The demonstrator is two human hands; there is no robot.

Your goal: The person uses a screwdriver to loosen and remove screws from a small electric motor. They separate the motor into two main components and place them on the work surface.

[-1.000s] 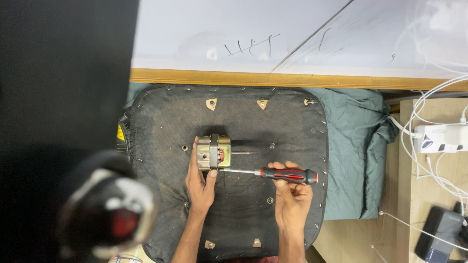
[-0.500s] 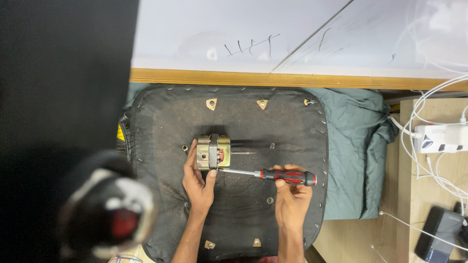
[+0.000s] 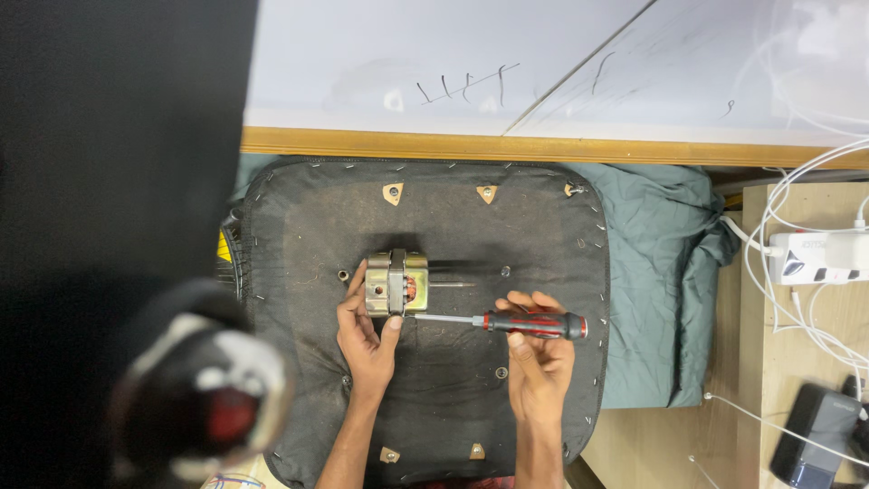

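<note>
Motor [image 3: 396, 283] sits mid-way on black seat pad [image 3: 299, 226], steadied so it won't shift: left hand [image 3: 365, 333] fingers wrapped around its near edge. Right hand [image 3: 539, 355] fingers curl round red-black screwdriver [image 3: 507, 321], tip laid sideways into the motor's side.

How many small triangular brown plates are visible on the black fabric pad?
4: two near the pad's far edge, at left and right; two near the near edge, at left and right. The arms may hide others.

Two bare forearms, left hand [image 3: 367, 337] and right hand [image 3: 539, 362], no sleeves, gloves or rings.
</note>
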